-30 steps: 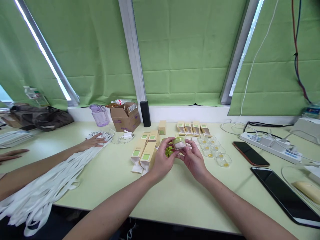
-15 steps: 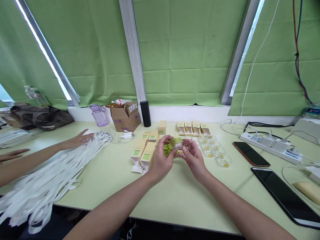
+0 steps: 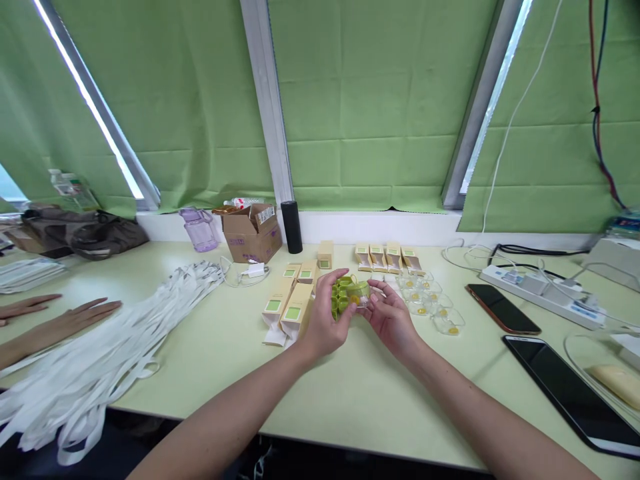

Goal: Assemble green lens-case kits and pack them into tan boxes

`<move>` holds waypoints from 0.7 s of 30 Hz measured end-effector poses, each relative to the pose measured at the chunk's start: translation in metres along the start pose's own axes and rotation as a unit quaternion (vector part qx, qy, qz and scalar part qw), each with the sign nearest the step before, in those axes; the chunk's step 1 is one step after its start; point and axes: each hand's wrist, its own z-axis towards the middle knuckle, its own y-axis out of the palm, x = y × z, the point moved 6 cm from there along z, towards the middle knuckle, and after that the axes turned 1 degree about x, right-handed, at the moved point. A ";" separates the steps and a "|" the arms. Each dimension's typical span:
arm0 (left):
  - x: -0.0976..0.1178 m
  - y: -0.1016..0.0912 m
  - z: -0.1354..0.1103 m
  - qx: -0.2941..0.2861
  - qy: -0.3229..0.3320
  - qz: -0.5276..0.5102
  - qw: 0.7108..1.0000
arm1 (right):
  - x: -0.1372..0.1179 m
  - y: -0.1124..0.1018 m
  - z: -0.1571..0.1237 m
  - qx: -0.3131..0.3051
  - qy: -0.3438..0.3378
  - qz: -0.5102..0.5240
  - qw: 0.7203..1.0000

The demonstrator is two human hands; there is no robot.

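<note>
Fingertips of the left hand and right hand are pinching, from either side, the small green jar, which is sitting just beyond both palms, equally close to each, low over the table and just beside the green lids on its left.

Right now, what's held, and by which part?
A small green-lidded jar, pinched at its sides between the fingers of the left hand and right hand.

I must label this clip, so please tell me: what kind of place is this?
Probably a packing table in an office: rows of cartons and clear trays, a heap of white straps, a power strip. The left hand and right hand hold a jar.
</note>
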 end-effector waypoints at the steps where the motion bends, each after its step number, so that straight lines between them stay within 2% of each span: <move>1: -0.006 0.000 0.000 -0.006 -0.034 -0.025 0.999 | 0.000 0.000 0.001 -0.002 0.003 0.007 1.000; 3: -0.015 0.003 0.000 -0.032 -0.095 -0.076 0.992 | 0.002 -0.001 0.002 -0.003 0.010 0.016 1.000; 6: -0.022 0.009 -0.001 -0.072 -0.142 -0.112 0.981 | 0.002 -0.005 0.003 0.004 0.014 0.010 1.000; 13: -0.017 0.010 -0.002 -0.080 -0.136 -0.085 0.984 | -0.007 -0.008 0.001 0.047 -0.004 -0.067 0.997; 17: -0.015 0.011 -0.003 -0.085 -0.122 -0.058 0.987 | -0.030 -0.012 0.000 0.106 -0.090 -0.168 0.976; 21: -0.014 0.017 -0.006 -0.139 -0.101 -0.024 0.985 | -0.058 -0.020 0.003 0.164 -0.182 -0.272 0.930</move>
